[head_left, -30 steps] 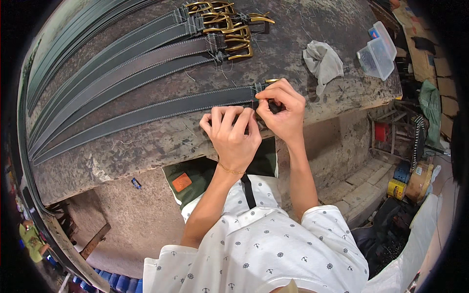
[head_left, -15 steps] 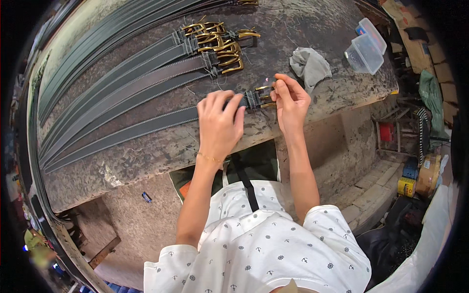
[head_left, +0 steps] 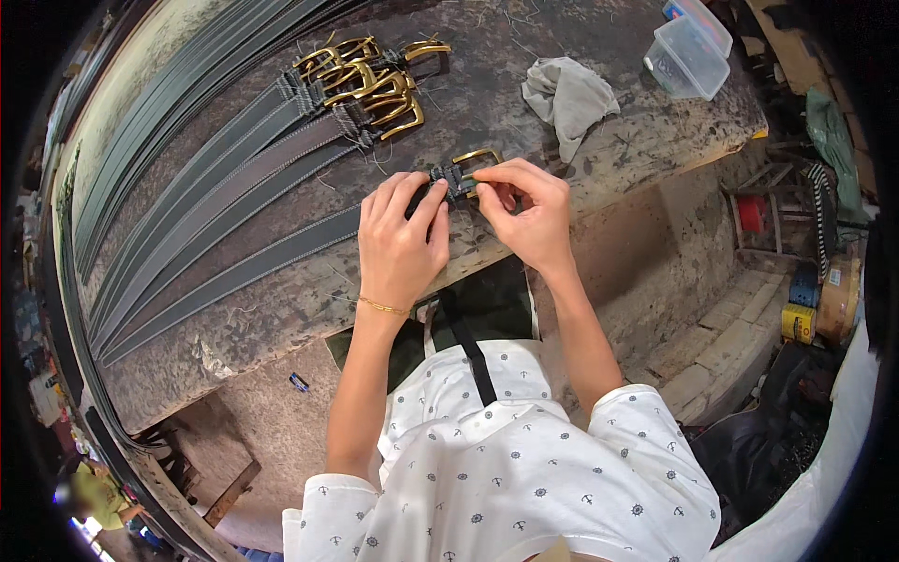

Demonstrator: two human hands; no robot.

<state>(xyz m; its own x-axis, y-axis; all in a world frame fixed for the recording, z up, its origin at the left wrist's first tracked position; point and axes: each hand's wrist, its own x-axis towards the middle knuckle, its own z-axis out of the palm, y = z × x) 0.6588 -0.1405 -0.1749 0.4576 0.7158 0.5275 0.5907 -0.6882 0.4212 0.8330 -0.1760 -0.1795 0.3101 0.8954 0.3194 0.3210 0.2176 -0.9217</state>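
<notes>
A dark grey belt (head_left: 290, 260) with pale edge stitching lies along the near side of the worktable (head_left: 281, 318). Its gold buckle (head_left: 483, 153) points right, beside a stitched loop (head_left: 448, 178). My left hand (head_left: 401, 234) rests over the belt just left of the loop, thumb and fingers closed on it. At the buckle, my right hand (head_left: 532, 214) is closed in a pinch, its fingertips against the loop end; whatever they hold is hidden. Farther back lie several similar belts (head_left: 220, 178), their gold buckles (head_left: 361, 84) heaped together.
Long dark strips (head_left: 187, 112) run along the table's far left. A crumpled grey cloth (head_left: 569, 103) and a clear plastic box (head_left: 691, 61) sit toward the back right. Loose threads are scattered on the tabletop. A wooden stool (head_left: 763, 211) stands right of the table.
My right hand has come down and left from above the buckle to the loop end. My left hand has settled onto the belt. The view has shifted slightly.
</notes>
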